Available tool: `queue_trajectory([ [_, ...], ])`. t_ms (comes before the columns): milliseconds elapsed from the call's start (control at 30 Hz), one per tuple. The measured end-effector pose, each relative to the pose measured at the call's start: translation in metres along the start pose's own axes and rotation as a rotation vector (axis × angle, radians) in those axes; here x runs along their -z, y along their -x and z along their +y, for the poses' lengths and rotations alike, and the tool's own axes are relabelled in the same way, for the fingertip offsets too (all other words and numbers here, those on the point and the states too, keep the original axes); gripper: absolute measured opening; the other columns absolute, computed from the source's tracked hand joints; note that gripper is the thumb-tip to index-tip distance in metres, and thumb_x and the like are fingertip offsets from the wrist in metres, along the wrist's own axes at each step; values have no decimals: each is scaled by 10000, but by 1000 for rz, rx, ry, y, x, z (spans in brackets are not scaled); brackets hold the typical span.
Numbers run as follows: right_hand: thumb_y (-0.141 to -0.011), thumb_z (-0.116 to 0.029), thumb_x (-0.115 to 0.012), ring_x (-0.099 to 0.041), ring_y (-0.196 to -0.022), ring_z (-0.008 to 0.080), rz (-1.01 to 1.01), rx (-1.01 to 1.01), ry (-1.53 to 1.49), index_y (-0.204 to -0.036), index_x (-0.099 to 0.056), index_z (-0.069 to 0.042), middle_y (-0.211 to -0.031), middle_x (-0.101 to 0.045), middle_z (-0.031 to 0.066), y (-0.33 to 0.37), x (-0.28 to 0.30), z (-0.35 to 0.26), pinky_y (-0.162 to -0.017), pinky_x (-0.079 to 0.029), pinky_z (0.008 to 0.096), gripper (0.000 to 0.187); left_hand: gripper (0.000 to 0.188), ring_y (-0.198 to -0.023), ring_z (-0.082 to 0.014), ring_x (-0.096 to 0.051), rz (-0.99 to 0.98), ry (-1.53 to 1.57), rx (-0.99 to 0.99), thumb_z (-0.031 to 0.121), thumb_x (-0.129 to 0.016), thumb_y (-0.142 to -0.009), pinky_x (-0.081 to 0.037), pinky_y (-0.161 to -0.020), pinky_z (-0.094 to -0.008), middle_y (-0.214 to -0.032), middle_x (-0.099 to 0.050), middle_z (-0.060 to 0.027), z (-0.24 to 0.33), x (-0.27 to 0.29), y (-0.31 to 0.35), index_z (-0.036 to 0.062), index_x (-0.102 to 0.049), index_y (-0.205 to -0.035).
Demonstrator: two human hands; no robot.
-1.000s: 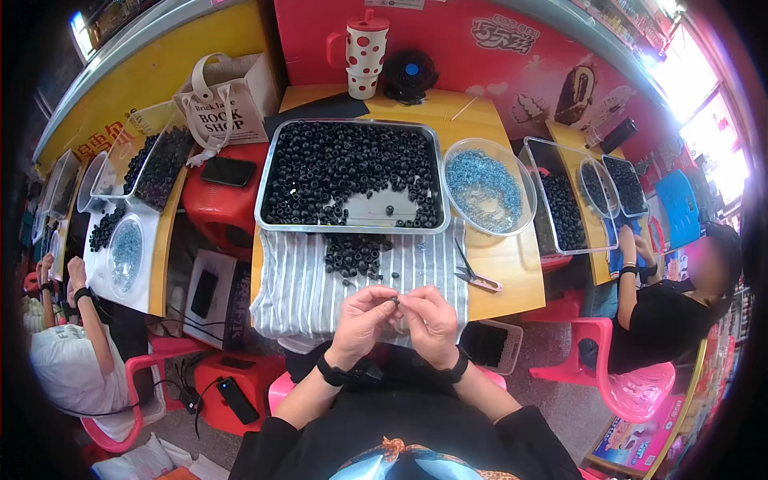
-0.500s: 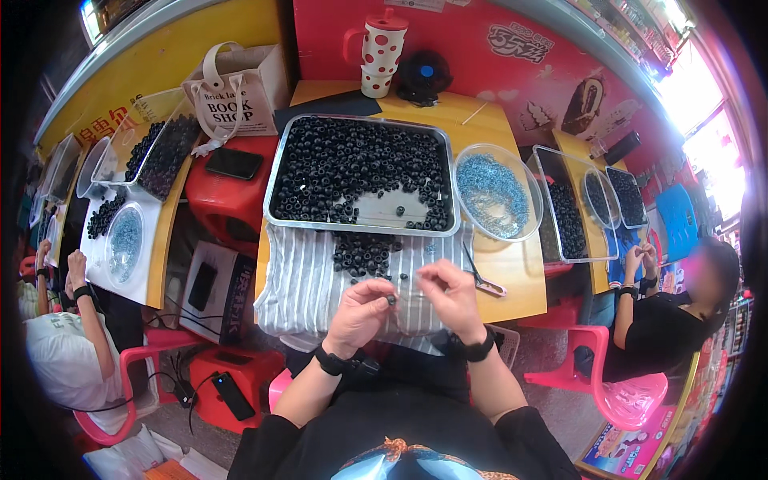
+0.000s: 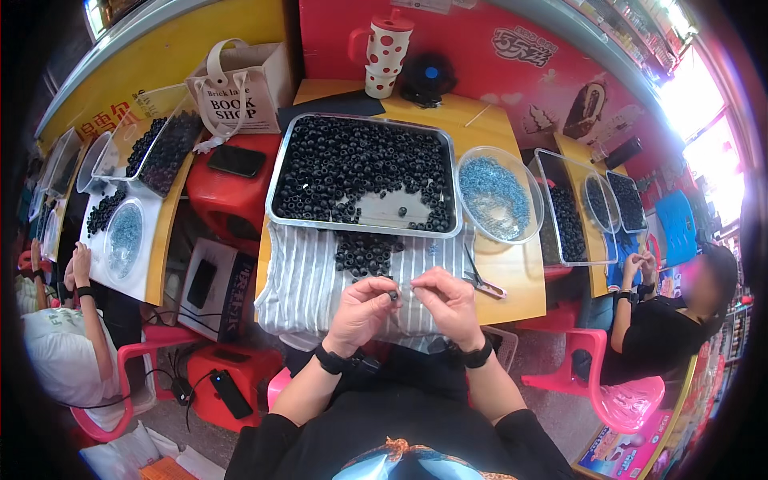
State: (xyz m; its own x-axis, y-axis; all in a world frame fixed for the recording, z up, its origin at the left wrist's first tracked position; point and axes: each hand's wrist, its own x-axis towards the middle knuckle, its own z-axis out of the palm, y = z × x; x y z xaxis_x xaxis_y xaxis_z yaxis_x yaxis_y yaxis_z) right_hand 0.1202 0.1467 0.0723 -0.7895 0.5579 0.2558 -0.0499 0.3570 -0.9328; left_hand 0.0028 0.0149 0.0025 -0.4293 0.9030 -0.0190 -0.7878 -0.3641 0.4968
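Observation:
My left hand (image 3: 360,314) is closed in a pinch on a single black bead (image 3: 393,295) over the near part of a striped cloth (image 3: 300,276). Beside it, on the right, my right hand (image 3: 451,308) pinches thumb and forefinger together. Whatever lies between those fingertips is too small to make out. A small gap separates the two hands. Just beyond them a loose pile of black beads (image 3: 364,254) rests on the cloth. Behind that stands a metal tray (image 3: 364,227) full of black beads. To its right is a round clear tub (image 3: 534,216) of small light blue pieces.
Scissors (image 3: 488,286) lie on the table right of the cloth. A polka-dot tumbler (image 3: 388,56) and a small black fan (image 3: 426,78) stand at the back. A canvas bag (image 3: 240,96) and phone (image 3: 237,161) are to the left. Other people sit at tables on both sides.
My right hand has moved slightly down and left, its fingers closing into a pinch. The loose bead seen near its fingertips no longer shows. My left hand keeps its bead.

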Motion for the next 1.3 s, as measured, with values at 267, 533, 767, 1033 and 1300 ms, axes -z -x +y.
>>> queue_trajectory([
  [267, -839, 65, -690, -598, -773, 66, 104, -349, -589, -926, -687, 5, -863, -659, 4, 26, -19, 3, -683, -467, 204, 106, 151, -897, -165, -616, -25, -51, -5, 37, -662, -895, -506, -791, -283, -1053, -614, -93, 1, -2, -1, 5, -663, -1042],
  [533, -839, 52, -703, -617, -762, 66, 92, -325, -576, -926, -689, 9, -844, -667, 11, 28, -21, 7, -677, -482, 201, 98, 146, -930, -156, -604, -45, -71, -16, 12, -664, -886, -513, -788, -264, -1067, -591, -83, 1, -2, -1, -3, -666, -1031],
  [767, -839, 55, -701, -610, -743, 65, 104, -344, -582, -906, -687, 14, -817, -660, 19, 30, -22, 3, -649, -471, 200, 80, 163, -947, -141, -599, -62, -58, -12, -30, -639, -891, -492, -837, -263, -1053, -605, -68, 1, -3, -1, 1, -679, -1046],
  [1033, -832, 43, -714, -588, -742, 47, 51, -268, -458, -949, -684, -6, -827, -649, -3, 28, -21, 5, -639, -463, 199, 130, 213, -908, -156, -623, -27, -82, 35, -9, -658, -883, -531, -795, -272, -1029, -600, -65, 1, 1, 2, -11, -653, -1096],
  [1300, -829, -2, -696, -646, -727, 139, -411, -57, -195, -1132, -665, -4, -829, -671, 63, 8, 8, 11, -642, -511, 272, 305, 504, -835, -98, -622, -106, -12, 171, 22, -703, -867, -530, -722, -232, -940, -617, -21, 11, -10, 1, -27, -509, -1330],
])
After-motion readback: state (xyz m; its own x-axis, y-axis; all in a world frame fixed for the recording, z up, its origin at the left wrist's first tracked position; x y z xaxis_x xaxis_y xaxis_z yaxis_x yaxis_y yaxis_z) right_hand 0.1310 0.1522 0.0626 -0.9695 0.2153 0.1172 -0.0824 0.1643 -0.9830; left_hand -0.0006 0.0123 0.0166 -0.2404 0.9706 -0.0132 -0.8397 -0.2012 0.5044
